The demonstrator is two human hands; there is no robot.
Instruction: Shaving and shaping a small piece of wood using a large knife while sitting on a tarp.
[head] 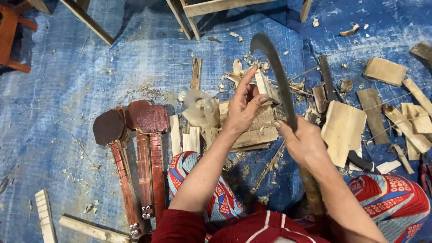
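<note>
Two bare hands work above a blue tarp (67,103) strewn with wood scraps. One curved dark blade (275,74), sickle-shaped, rises from the right hand (303,144), which is clenched round the lower part of the tool; the handle itself is hidden under the fist and forearm. The blade's hooked tip points up and to the left, standing above a pile of pale wooden offcuts (252,128). Just beside the blade, the left hand (242,108) pinches one small pale wood piece (262,83) between thumb and fingers, the index finger stretched upward along it; how firmly it grips I cannot tell. No box, bowl or other container shows; everything lies loose on the tarp. Three reddish-brown carved pieces (139,148) shaped like small instrument necks with rounded heads lie side by side to the left of the person's knee, with a few small metal pegs at their lower ends. Right of the blade lie several flat pale boards, the largest being one broad board (344,130), with roughly half a dozen smaller slats beyond it. Two pale strips (45,220) rest at the lower left. Patterned red, blue and white trousers (391,202) cover both knees, and wooden furniture legs (189,13) stand at the top edge.
</note>
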